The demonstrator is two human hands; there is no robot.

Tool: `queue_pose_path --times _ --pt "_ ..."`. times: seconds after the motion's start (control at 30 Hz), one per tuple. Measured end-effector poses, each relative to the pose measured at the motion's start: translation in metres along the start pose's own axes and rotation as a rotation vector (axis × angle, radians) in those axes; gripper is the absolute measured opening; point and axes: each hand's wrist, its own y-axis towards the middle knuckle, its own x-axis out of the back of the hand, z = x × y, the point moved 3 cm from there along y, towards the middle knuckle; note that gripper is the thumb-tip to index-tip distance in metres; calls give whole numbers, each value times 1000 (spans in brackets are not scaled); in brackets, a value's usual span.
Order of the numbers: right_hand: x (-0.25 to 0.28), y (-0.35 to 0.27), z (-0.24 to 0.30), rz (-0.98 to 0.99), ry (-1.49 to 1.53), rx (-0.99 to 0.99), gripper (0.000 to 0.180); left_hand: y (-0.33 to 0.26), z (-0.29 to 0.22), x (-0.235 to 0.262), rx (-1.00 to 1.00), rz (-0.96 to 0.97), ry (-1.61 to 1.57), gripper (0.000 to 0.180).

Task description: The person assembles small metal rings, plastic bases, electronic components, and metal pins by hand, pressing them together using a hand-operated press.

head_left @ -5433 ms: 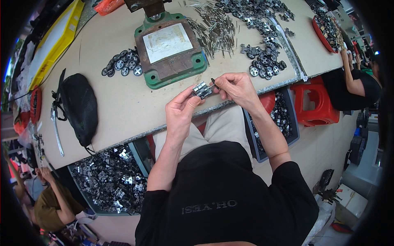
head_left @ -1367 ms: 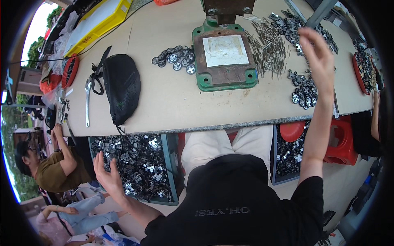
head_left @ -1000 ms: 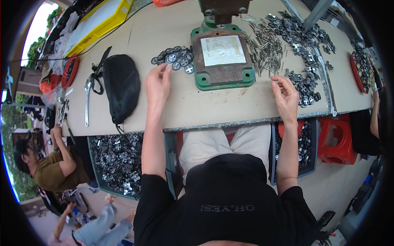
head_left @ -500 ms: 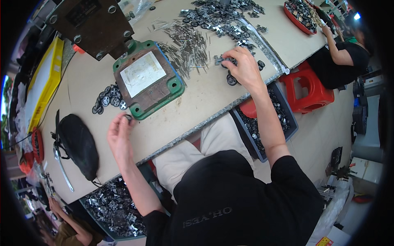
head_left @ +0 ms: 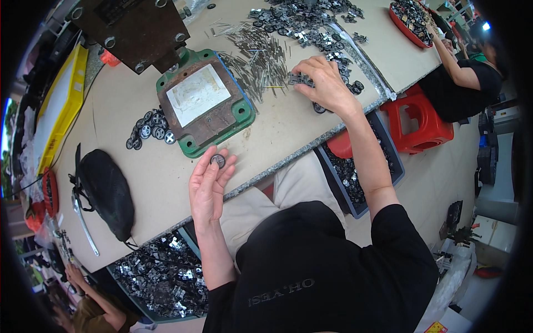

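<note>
A small black toy wheel (head_left: 218,161) with a spoked hub sits pinched between the thumb and fingers of my left hand (head_left: 206,191), just in front of the press. My right hand (head_left: 327,86) is curled around a small grey plastic part (head_left: 294,79) on the right of the table, thumb and forefinger on either side; the palm side is hidden. Loose black wheels (head_left: 318,107) lie beside and under that hand. The press base (head_left: 201,100), green with a white plate on top, stands between the hands. More wheels (head_left: 150,129) are heaped at its left.
Thin metal pins (head_left: 258,61) are scattered behind the press, with a pile of grey parts (head_left: 300,22) further back. A black pouch (head_left: 104,194) lies at left. Filled bins (head_left: 161,272) stand below the table edge; a red stool (head_left: 416,122) and a co-worker (head_left: 463,72) are at right.
My left hand has moved right, away from the wheel heap, carrying the wheel and turning palm up. My right hand has shifted slightly, staying at the grey part. The view has shifted a little.
</note>
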Motion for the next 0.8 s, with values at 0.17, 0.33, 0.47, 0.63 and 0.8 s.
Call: queue_pose_path --times 0.17,0.33,0.47,0.63,0.8 --pt "-4 12 13 -35 18 100 14 -1 -1 -1 12 5 -3 40" --pt "-32 27 26 108 155 93 11 -2 1 -2 6 17 -7 40" --pt "-40 29 27 138 93 75 8 -1 1 -2 25 23 -26 40" --pt "-21 14 57 13 303 33 7 -1 2 -11 66 69 -69 41" --pt "-24 -26 99 124 740 -30 14 1 7 -17 117 81 -95 40"
